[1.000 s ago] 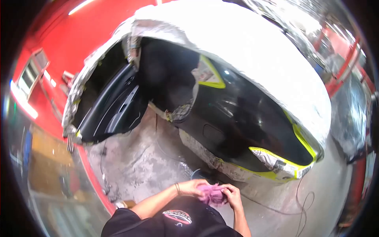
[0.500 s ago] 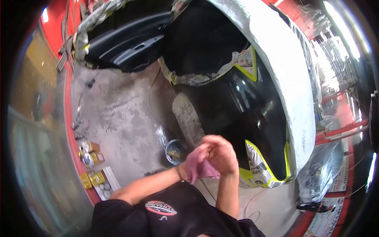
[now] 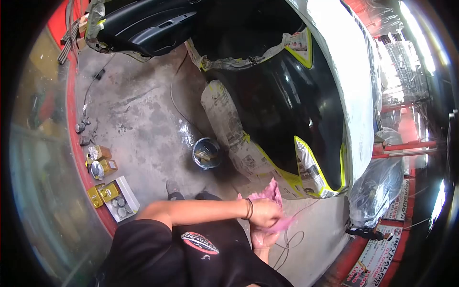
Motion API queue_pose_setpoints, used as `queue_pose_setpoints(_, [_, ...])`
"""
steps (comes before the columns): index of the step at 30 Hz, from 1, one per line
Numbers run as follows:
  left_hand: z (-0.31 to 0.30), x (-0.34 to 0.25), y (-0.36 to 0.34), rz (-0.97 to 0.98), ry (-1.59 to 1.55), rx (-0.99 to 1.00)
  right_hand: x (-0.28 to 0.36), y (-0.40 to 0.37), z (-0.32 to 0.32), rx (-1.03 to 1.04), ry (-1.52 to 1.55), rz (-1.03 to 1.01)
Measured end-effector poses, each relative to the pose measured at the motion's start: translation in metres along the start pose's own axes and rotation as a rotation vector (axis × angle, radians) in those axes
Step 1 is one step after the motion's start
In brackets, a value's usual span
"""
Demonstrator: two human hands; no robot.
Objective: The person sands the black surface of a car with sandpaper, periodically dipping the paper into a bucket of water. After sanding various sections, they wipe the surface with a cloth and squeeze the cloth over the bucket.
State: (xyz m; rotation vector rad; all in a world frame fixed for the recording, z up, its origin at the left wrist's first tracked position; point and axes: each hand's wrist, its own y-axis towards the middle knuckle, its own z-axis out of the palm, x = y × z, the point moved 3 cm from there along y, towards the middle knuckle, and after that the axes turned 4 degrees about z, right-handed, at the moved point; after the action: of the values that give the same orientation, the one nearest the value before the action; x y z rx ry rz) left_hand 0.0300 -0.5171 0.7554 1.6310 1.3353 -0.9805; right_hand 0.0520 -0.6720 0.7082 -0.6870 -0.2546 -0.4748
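Both hands work a pink cloth (image 3: 273,192) in front of my chest. My left hand (image 3: 266,213), with a dark band on its wrist, is closed over the cloth from above. Just beneath it, my right hand (image 3: 261,237) grips the cloth's lower part and is partly hidden by the left hand. Right beyond the hands stands a glossy black car body (image 3: 291,119), masked with newspaper and yellow tape (image 3: 248,158) along its lower edge and lamp.
A small bucket (image 3: 206,153) sits on the wet concrete floor beside the masked sill. Boxes and tins (image 3: 109,192) lie along the red kerb at left. A thin cable (image 3: 289,239) loops on the floor. The car door (image 3: 143,28) stands open; plastic sheeting (image 3: 377,191) is at right.
My view has tilted down and shifted, so more of the floor shows. The hands dropped from in front of the car panel to chest height, still wringing the pink cloth.
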Motion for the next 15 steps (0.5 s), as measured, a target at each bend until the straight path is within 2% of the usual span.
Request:
queue_pose_setpoints(1, [0.023,0.007,0.006,0.261,0.237,-0.098,0.007,0.002,-0.003,-0.007,-0.043,-0.016])
queue_pose_setpoints(3, [0.039,0.012,0.004,0.515,0.208,-0.149,0.023,0.018,-0.01,-0.024,-0.195,-0.064])
queue_pose_setpoints(5, [0.003,-0.018,-0.016,0.466,-0.317,-0.051,0.045,0.032,-0.011,-0.044,-0.427,-0.12])
queue_pose_setpoints(6, [-0.013,-0.033,-0.026,0.349,-0.576,0.131,0.057,0.037,-0.009,-0.054,-0.558,-0.168])
queue_pose_setpoints(7, [-0.024,-0.045,-0.036,0.375,-0.733,0.21,0.071,0.042,-0.005,-0.06,-0.729,-0.229])
queue_pose_setpoints(8, [-0.035,-0.07,-0.039,0.543,-0.907,0.234,0.086,0.047,-0.001,-0.062,-0.925,-0.306])
queue_pose_setpoints(10, [-0.03,-0.101,-0.035,0.645,-0.804,0.212,0.12,0.059,0.014,-0.045,-1.367,-0.497])
queue_pose_setpoints(12, [-0.019,-0.112,-0.016,0.615,-0.77,0.017,0.158,0.069,0.033,-0.009,-1.834,-0.702])
queue_pose_setpoints(13, [-0.02,-0.125,-0.009,0.427,-0.894,-0.071,0.178,0.076,0.042,0.001,-2.032,-0.761])
queue_pose_setpoints(14, [-0.017,-0.131,0.001,0.362,-0.971,-0.121,0.201,0.083,0.047,-0.021,-2.216,-0.78])
queue_pose_setpoints(15, [-0.017,-0.144,0.011,0.398,-1.04,-0.209,0.23,0.089,0.047,0.129,-1.77,-0.729])
